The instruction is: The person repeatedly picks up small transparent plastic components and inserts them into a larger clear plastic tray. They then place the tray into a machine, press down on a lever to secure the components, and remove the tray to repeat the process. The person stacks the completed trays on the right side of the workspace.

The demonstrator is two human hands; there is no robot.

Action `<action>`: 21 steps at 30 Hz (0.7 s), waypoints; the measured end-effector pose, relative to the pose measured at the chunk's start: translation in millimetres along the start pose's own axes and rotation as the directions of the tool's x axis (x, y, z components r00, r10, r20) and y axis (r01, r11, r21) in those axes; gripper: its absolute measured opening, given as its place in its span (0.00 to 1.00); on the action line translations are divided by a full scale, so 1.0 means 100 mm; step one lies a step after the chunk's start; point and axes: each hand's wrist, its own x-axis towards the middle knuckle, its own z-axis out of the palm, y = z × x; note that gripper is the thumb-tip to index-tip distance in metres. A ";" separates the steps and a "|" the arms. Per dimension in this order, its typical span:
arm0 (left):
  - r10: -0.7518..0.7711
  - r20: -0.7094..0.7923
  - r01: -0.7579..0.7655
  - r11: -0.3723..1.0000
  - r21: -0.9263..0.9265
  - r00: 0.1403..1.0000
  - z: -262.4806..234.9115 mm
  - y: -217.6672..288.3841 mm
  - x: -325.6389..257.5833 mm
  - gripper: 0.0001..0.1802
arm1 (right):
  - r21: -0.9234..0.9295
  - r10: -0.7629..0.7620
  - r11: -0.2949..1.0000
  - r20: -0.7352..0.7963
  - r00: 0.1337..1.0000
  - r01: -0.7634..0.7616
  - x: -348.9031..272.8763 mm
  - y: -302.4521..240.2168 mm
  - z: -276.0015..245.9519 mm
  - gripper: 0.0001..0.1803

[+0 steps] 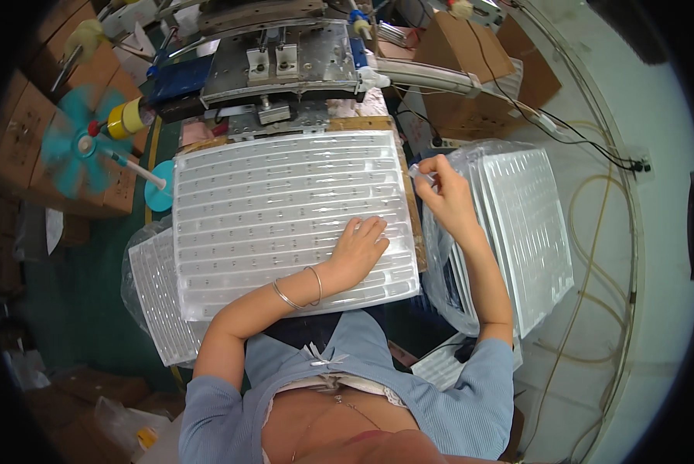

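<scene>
A large white plastic tray sheet [238,298], with long ridged rows and small dark marks along them, lies in front of me on a work table. My left hand [360,251] rests on its right half, fingers stretched out over the rows. Just past the sheet's right edge, my right hand [449,197] is raised. Its thumb and fingers pinch a small whitish piece [415,172] that is too small to name.
A metal press-like machine [285,66] stands behind the sheet. To the right leans a stack of similar tray sheets [525,232] in clear plastic; another stack [161,301] is at lower left. A teal fan [86,145], cardboard boxes [459,54] and hanging cables [571,131] surround the table.
</scene>
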 end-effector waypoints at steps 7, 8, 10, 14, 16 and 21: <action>-0.196 -0.097 0.164 0.949 -0.270 0.976 -0.70 -0.64 -0.25 0.20 | 0.188 -0.151 0.970 -0.039 0.988 0.155 0.32 0.03 0.18 0.11; -0.291 -0.163 0.243 0.935 -0.260 0.943 -0.81 -0.79 -0.30 0.19 | 0.241 -0.166 0.955 -0.041 0.985 0.171 0.37 0.05 0.24 0.12; -0.440 -0.302 0.368 0.890 -0.268 0.845 -1.05 -1.09 -0.31 0.18 | 0.223 -0.166 0.961 -0.010 0.986 0.164 0.41 0.05 0.33 0.14; -0.446 -0.634 0.527 0.847 -0.071 0.631 -1.56 -1.52 -0.13 0.15 | 0.381 -0.136 0.917 0.015 0.991 0.120 0.62 -0.01 0.62 0.13; -0.349 -0.735 0.555 0.831 0.044 0.581 -1.80 -1.71 0.18 0.16 | 0.419 -0.108 0.903 0.006 0.994 0.095 0.74 -0.14 0.69 0.13; -0.200 -0.670 0.555 0.745 0.370 0.715 -1.87 -2.30 0.86 0.19 | 0.344 -0.235 0.893 -0.194 0.952 0.291 1.31 -0.56 0.92 0.12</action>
